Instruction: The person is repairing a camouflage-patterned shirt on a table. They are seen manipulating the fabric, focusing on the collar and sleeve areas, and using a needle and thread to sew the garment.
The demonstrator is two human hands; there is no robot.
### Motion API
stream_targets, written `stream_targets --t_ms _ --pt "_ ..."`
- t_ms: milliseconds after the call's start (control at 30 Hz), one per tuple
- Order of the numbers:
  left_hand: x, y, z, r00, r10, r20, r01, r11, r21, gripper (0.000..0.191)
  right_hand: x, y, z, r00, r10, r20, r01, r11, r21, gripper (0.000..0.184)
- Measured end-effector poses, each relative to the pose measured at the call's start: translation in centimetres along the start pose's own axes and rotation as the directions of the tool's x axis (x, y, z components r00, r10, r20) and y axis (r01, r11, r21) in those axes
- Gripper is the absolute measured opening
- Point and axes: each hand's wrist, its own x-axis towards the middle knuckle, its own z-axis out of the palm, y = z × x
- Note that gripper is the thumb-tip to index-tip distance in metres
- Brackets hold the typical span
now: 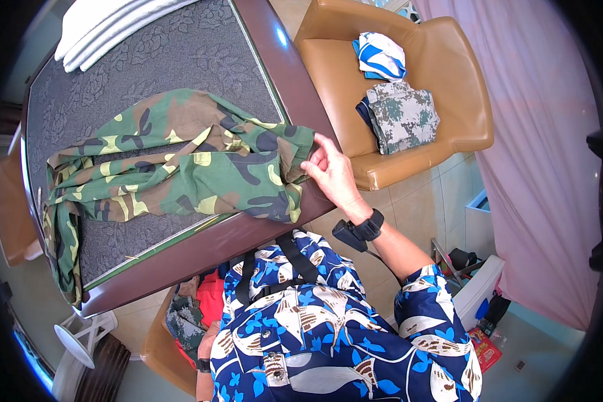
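Observation:
Camouflage trousers in green, brown and yellow [181, 171] lie stretched across a dark patterned table top, their waist end at the right edge and the far end hanging over the table's left corner. My right hand [331, 173] touches the waist end, thumb and forefinger at the fabric's edge; whether they pinch it is not clear. Down at my left side, my left hand [208, 339] is mostly hidden by my patterned shirt, close to a red cloth [211, 299] and a digital-camouflage garment [187, 311] on a chair.
The table's brown wooden rim [221, 251] runs just before me. Folded white cloths [110, 30] lie at its far left. A tan leather armchair [326, 75] at the right holds a folded grey camouflage garment [404, 118] and a blue-and-white one [382, 55]. A pink curtain [537, 151] hangs beyond.

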Motion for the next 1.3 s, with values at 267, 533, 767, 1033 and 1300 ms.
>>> stream_targets --t_ms 267,533,767,1033,1300 --pt "0.6 0.6 1.3 1.000 -0.012 -0.021 0.012 1.000 0.022 0.018 4.4 -0.2 -1.4 0.978 0.148 0.146 -0.195 0.893 0.405 0.035" --pt "1.8 1.5 2.7 1.000 -0.015 0.003 0.015 0.998 0.055 0.019 5.4 -0.1 -1.8 0.960 0.183 0.212 -0.250 0.899 0.358 0.027" --pt "2.3 2.4 3.8 1.000 0.001 0.017 -0.002 0.997 0.080 0.020 5.4 0.3 -1.9 0.950 0.165 0.265 -0.260 0.888 0.379 0.021" --pt "2.5 2.8 5.3 1.000 0.006 0.022 -0.008 0.997 0.080 0.021 5.1 0.6 -1.9 0.955 0.118 0.270 -0.209 0.918 0.336 0.020" --pt "2.2 2.7 6.7 1.000 0.027 -0.005 -0.027 0.999 0.047 0.022 5.3 0.2 -2.0 0.943 0.118 0.310 -0.231 0.905 0.356 0.022"
